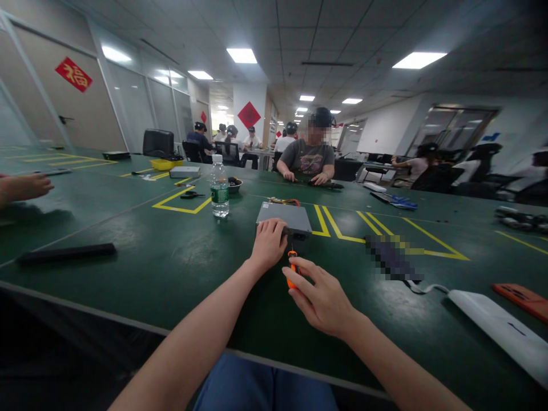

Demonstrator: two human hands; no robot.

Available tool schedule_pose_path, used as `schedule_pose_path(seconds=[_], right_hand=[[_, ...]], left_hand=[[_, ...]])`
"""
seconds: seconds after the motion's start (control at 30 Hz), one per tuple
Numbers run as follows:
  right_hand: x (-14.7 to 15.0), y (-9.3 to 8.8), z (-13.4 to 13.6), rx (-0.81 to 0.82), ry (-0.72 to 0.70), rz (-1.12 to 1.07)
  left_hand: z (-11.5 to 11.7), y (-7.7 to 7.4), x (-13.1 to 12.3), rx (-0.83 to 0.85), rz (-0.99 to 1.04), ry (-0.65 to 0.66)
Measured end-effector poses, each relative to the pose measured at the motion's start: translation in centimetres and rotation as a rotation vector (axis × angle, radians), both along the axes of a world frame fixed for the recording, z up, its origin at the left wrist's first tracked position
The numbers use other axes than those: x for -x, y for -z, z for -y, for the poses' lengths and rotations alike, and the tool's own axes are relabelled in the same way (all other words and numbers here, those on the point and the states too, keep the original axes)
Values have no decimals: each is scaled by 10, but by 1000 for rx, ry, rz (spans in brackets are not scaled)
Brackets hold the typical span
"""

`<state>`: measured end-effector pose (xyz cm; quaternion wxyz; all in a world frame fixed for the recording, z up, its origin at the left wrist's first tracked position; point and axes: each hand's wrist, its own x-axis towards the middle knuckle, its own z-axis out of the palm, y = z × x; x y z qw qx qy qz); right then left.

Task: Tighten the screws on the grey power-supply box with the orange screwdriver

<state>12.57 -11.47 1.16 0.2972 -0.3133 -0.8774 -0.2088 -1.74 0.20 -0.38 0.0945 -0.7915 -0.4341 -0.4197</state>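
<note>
grey metal box [283, 217] lies on the green table [149, 268]. the left hand [269, 244] holds its near left corner, fingers bent over the edge. the right hand [322, 298] pinches an orange screwdriver [292, 266] just before the box; its handle is partly hidden and the tip is hard to see.

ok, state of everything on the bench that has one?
grey box: flat on table, left hand resting on near corner
orange screwdriver: pinched in right hand, tip toward grey box
water bottle: upright, capped
scissors: lying flat, untouched
</note>
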Motion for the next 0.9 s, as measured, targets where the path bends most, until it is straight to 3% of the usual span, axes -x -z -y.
schedule_pose_path(seconds=[0.27,0.53,0.77,0.9], right_hand=[[-1,3,-6,7,-61,-158],[-2,0,-2,150,-41,-18],[1,3,-7,-12,-21,-89],[-3,4,-8,12,-22,-205]], left_hand=[[1,0,1,8,0,0],[1,0,0,-1,-2,-1],[1,1,0,6,-4,0],[1,1,1,1,-7,-7]])
